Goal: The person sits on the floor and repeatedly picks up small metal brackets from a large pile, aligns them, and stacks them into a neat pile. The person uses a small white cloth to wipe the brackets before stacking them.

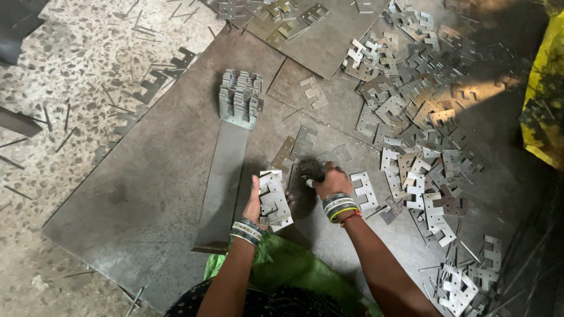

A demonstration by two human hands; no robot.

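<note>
Plates [274, 201], stacked, sit clamped in the left hand [255, 202]; the right hand [329, 180] seemingly pinches another plate [309, 169], blurred.

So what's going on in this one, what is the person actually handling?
A person sits on the floor over a large steel sheet. The left hand holds a small stack of flat, notched metal plates upright by its edge. The right hand is closed on another dark plate on the sheet. A neat stack of the same plates stands on a narrow metal strip ahead, and a big loose pile of them spreads to the right.
</note>
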